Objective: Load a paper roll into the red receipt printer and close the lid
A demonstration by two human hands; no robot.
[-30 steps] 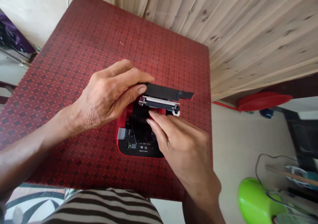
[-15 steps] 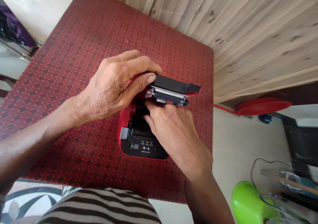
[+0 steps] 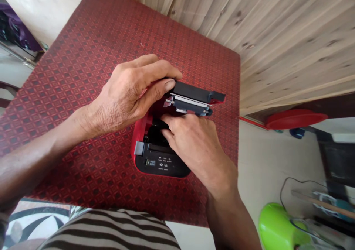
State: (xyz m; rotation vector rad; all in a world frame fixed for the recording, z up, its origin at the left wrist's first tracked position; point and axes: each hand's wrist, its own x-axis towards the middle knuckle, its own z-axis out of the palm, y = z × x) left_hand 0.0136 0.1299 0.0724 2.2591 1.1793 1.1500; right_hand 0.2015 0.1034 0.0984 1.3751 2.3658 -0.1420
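A red and black device (image 3: 155, 165) with a small display and printed icons rests on the patterned red table. Its black lid (image 3: 194, 92) is raised, with a roller and metal bar on the inner side. My left hand (image 3: 138, 87) grips the lid's left end between thumb and fingers. Inside the open body is my right hand (image 3: 194, 143); its thumb and a fingertip reach into the dark compartment, and the other fingers are hidden beneath the hand. Whether it holds anything in there cannot be made out.
The red table (image 3: 91, 39) borders a wooden plank wall (image 3: 263, 32) at the back right. Beyond its right edge are a red basin (image 3: 296, 119), a bright green stool (image 3: 277, 224) and a black cable. Striped clothing shows at the bottom.
Both hands keep nearly the same places on the device. The view has shifted very slightly.
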